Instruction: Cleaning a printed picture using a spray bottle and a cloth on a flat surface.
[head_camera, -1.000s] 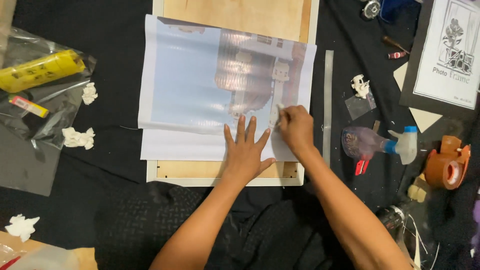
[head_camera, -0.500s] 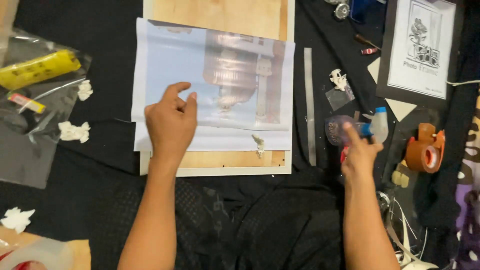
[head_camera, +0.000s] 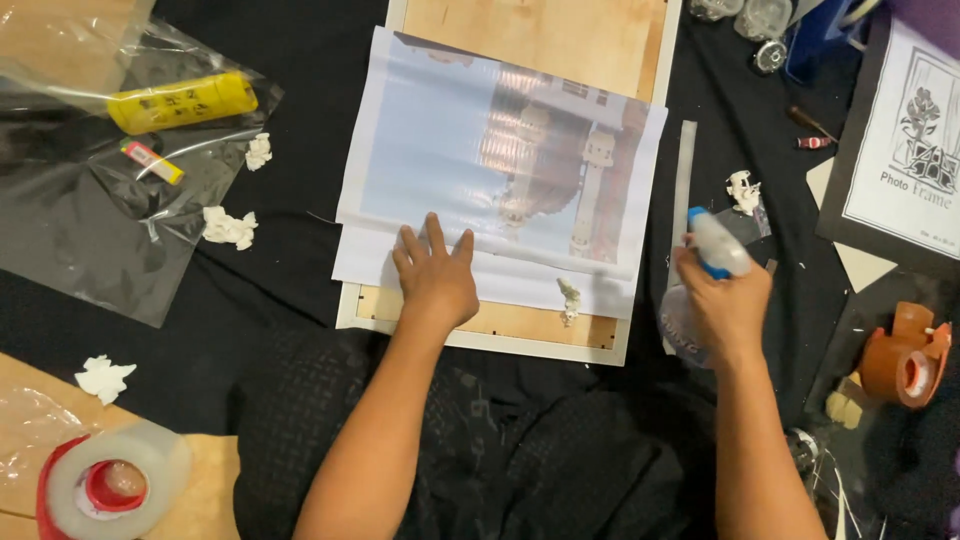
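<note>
My left hand (head_camera: 436, 275) flat, fingers spread on the print's (head_camera: 480, 160) near edge, my right hand (head_camera: 727, 305) gripping the spray bottle (head_camera: 712, 250), nozzle pointing away, metal strip (head_camera: 684, 180) just beside, long axis running away from me.

Yellow tube (head_camera: 183, 102), orange tape dispenser (head_camera: 903, 357), tape roll (head_camera: 112, 484).

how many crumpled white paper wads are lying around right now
5: one beside the yellow tube, one on the plastic sheet's edge, one lower left, one on the print, one right of it. Others may be hidden.
</note>
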